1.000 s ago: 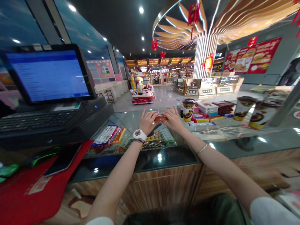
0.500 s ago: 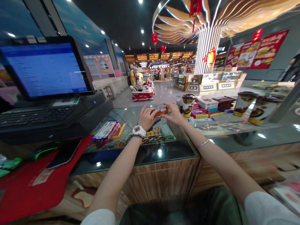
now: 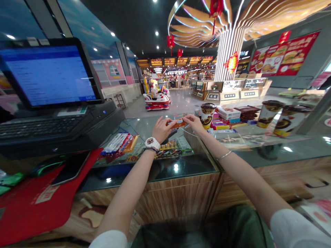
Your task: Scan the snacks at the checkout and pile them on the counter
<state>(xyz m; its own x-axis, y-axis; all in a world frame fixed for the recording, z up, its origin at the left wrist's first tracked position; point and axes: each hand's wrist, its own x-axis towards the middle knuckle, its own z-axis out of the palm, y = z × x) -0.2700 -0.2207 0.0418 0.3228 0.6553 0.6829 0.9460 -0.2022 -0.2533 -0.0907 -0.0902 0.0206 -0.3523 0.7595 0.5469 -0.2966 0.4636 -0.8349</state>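
Note:
An orange wrapped snack bar [image 3: 177, 123] is held up above the glass counter [image 3: 155, 127], pinched at one end by my left hand [image 3: 161, 129] and at the other by my right hand [image 3: 193, 124]. A white wristwatch [image 3: 152, 143] sits on my left wrist, and a thin silver bangle [image 3: 224, 156] circles my right. Just below my left palm lies a dark object [image 3: 169, 136], partly hidden and too obscured to name. A paper cup with a dark lid [image 3: 208, 115] stands close to my right hand.
A point-of-sale touchscreen [image 3: 49, 72] and keyboard [image 3: 38, 128] stand at left, beside a phone [image 3: 69, 168] on a red mat [image 3: 33, 196]. Packaged snacks [image 3: 227, 120] sit on the counter at right. Wrapped sweets [image 3: 115, 148] lie beneath the glass.
The bar has risen from near the glass and tilted slightly, with my hands still on both ends. The whole view has shifted a little upward and to the left.

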